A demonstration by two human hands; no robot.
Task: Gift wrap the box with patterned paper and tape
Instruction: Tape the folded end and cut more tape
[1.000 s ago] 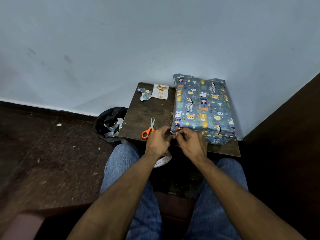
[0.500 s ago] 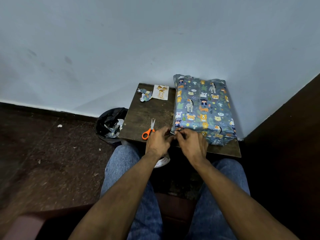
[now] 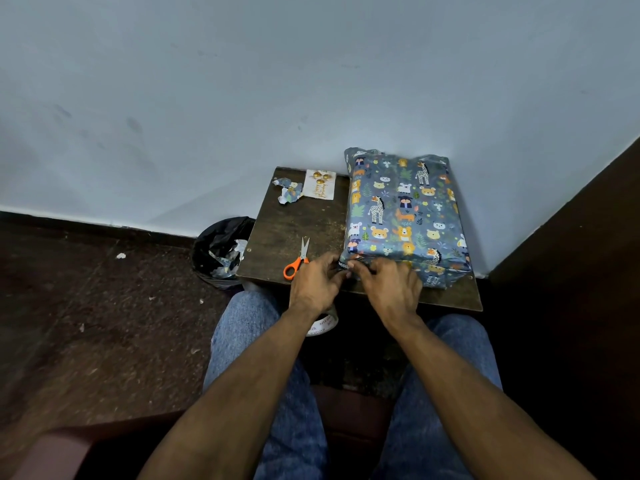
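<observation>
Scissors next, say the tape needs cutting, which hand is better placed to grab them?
Left, probably. The left hand sits right beside the orange-handled scissors, while the right hand lies farther off, on the wrapped box near its corner.

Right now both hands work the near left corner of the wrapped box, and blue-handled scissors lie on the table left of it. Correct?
Not quite. In the head view the scissors have orange handles; the rest stands: both hands work that corner of the wrapped box.
</observation>
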